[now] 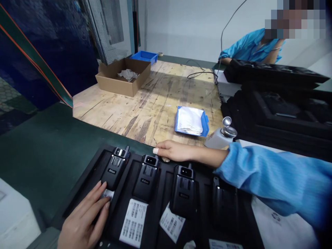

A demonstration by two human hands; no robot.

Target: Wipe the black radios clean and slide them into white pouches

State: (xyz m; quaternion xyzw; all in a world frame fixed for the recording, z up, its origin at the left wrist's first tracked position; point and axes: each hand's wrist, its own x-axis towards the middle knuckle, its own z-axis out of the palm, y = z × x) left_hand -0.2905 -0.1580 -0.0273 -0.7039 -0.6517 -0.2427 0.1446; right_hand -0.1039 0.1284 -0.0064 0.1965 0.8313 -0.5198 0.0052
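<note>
Our left fingers [103,203] together on small white label [107,194], grip unclear, at near end of leftmost black radio [114,168]; its long axis runs near-far, left hand [83,218] nearer. Right hand [176,151] closed, nothing visibly held, at far rim of black tray [85,183], just beyond second radio [145,178].

We record the left hand [82,219] touching a small white label [107,194] beside the first black handset [114,168] in a black tray [85,183]. The right hand [173,151] lies across the tray's upper edge, just above the second handset [146,177].

Black radios [115,169], white barcode labels [133,223], blue sleeve [272,180].
</note>
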